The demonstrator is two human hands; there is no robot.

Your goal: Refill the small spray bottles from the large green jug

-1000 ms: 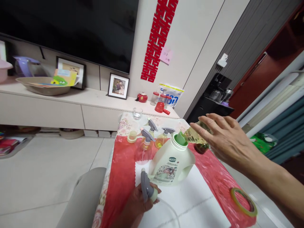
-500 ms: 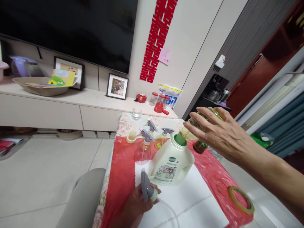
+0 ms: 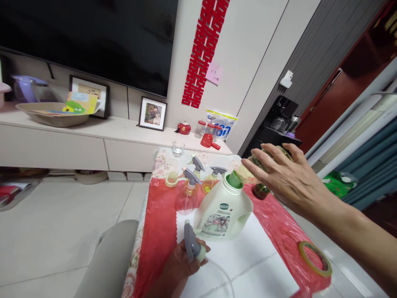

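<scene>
My right hand (image 3: 288, 180) is wrapped over a clear bottle (image 3: 249, 171) of yellowish liquid, fingers stretched along it. The bottle lies tilted with its neck at the green spout (image 3: 234, 179) of a white detergent jug (image 3: 225, 209). The jug stands on a white sheet over a red cloth (image 3: 158, 231). Low at the near table edge, my left hand (image 3: 181, 265) grips a grey spray trigger head (image 3: 190, 246) with a thin clear tube hanging from it.
Three spray bottles with grey triggers (image 3: 189, 192) stand behind the jug, with a small cup (image 3: 172, 179) and a glass (image 3: 179, 148). A dark green round object (image 3: 260, 191) sits under my right hand. A tape roll (image 3: 314, 258) lies at the right. My knee (image 3: 108, 256) is left of the table.
My right hand and the clear bottle have risen slightly and eased back from the jug's spout. My left hand has kept still with the trigger head.
</scene>
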